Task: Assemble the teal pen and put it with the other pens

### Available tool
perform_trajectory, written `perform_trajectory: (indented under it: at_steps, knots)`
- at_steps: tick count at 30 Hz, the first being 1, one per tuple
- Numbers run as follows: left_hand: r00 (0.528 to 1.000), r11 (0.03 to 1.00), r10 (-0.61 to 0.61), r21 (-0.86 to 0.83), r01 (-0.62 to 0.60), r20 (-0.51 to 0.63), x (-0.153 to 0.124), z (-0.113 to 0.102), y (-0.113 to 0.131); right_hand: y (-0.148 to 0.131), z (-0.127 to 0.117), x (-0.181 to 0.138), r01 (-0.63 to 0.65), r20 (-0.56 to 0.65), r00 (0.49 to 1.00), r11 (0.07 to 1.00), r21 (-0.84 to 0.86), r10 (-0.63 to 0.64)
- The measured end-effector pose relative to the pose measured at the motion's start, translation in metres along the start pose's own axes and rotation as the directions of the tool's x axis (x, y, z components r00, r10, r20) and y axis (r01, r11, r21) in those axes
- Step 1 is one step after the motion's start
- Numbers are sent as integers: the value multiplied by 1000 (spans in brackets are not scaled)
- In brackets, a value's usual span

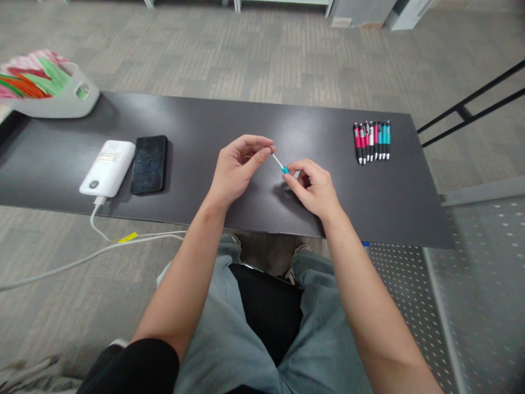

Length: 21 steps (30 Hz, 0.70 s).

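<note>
Above the middle of the dark table, my left hand (241,167) pinches one end of a thin white pen refill (278,160) between thumb and fingertips. The refill's lower end meets a teal pen barrel (285,170). My right hand (309,183) grips that barrel between thumb and index finger, its other fingers curled. Most of the barrel is hidden behind the right fingers. The refill slants down to the right, bridging both hands. To the right, a row of several pens (372,141), in pink-red, white and teal, lies side by side.
A white power bank (108,168) with a white cable (94,221) lies at the left beside a black phone (149,164). A white basket (88,98) of colourful items stands at the far left. The dark table (262,216) ends just before my knees.
</note>
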<state>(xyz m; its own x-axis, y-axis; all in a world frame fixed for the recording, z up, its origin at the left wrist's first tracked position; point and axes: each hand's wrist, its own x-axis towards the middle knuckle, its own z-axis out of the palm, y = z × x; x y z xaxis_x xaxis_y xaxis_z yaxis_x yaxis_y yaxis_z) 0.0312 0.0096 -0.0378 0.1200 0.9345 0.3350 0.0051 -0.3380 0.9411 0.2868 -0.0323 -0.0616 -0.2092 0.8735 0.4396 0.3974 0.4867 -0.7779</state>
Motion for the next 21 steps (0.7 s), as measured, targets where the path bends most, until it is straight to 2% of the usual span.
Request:
perform_trajectory:
  at_steps: [7, 14, 17, 21]
  knots:
    - [998, 987, 45, 152, -51, 44, -5, -1, 8, -1, 0, 0, -18, 1, 1000, 1000, -10, 18]
    - [995, 986, -13, 167, -3, 98, -10, 8, 15, 0, -1, 0, -28, 9, 1000, 1000, -5, 28]
    - [994, 985, -31, 170, 12, 107, -6, -2, 12, -1, -2, 1, -48, -11, 999, 999, -9, 48]
    - [1000, 961, -20, 277, 17, 10, 0, -35, 1, -4, -1, 1, -105, -34, 994, 994, -13, 104]
